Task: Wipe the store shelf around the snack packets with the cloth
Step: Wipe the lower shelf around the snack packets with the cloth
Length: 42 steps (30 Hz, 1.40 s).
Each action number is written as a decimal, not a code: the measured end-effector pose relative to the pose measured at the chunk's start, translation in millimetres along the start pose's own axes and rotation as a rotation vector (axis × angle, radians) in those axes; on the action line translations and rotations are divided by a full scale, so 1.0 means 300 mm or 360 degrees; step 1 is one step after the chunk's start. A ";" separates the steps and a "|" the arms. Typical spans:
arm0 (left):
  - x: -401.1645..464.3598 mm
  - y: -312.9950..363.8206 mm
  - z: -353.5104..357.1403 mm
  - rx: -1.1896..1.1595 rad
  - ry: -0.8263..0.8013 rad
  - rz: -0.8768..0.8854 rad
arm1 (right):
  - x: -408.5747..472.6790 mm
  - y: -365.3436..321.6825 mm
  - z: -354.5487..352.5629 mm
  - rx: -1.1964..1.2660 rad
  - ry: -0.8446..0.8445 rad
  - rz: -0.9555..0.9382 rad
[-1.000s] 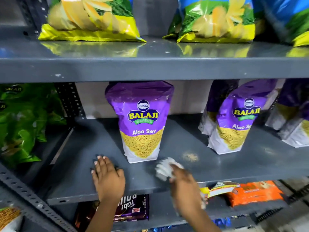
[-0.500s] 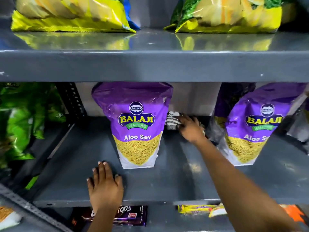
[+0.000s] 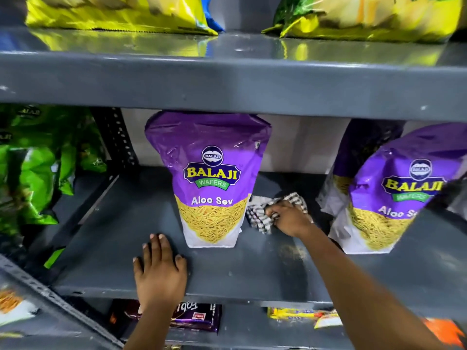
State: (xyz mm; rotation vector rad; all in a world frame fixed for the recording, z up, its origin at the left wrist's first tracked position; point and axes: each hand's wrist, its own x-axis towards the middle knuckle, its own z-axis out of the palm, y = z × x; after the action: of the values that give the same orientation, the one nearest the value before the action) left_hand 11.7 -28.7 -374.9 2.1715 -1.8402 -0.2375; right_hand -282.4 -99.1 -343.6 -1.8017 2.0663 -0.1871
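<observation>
A purple Aloo Sev packet [image 3: 211,178] stands upright in the middle of the grey shelf [image 3: 121,228]. A second purple packet [image 3: 394,195] leans at the right, with another behind it. My right hand [image 3: 290,218] grips a bunched black-and-white checked cloth [image 3: 260,215] and presses it on the shelf, just right of the middle packet and touching its lower edge. My left hand [image 3: 160,271] lies flat on the shelf's front part, fingers spread, in front and left of the same packet, holding nothing.
Green packets [image 3: 32,173] crowd the left bay behind a perforated upright [image 3: 116,137]. Yellow packets [image 3: 118,13] sit on the shelf above, whose front lip overhangs. A dusty smear [image 3: 290,251] marks the shelf near my right forearm. Dark and yellow packets [image 3: 194,317] lie on the shelf below.
My right hand went from the shelf's front edge to the back beside the middle packet, then drew the cloth forward and down. My left hand stayed flat on the shelf.
</observation>
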 end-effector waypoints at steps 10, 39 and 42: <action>0.006 -0.011 -0.006 0.0046 -0.0067 0.0049 | -0.248 0.016 -0.061 0.0706 0.0048 -0.0145; 0.000 0.005 -0.015 -0.0024 -0.0143 0.0046 | -0.272 -0.157 0.081 0.0172 0.0695 0.0287; 0.002 -0.002 -0.012 -0.0018 -0.0123 0.0052 | -0.155 -0.218 0.065 0.0223 0.0452 0.0178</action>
State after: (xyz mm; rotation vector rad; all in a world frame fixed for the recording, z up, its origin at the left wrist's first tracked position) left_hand 13.6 -28.8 -371.9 2.1517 -1.9090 -0.3285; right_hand -210.3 -61.4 -329.1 -1.6492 2.2739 -0.5712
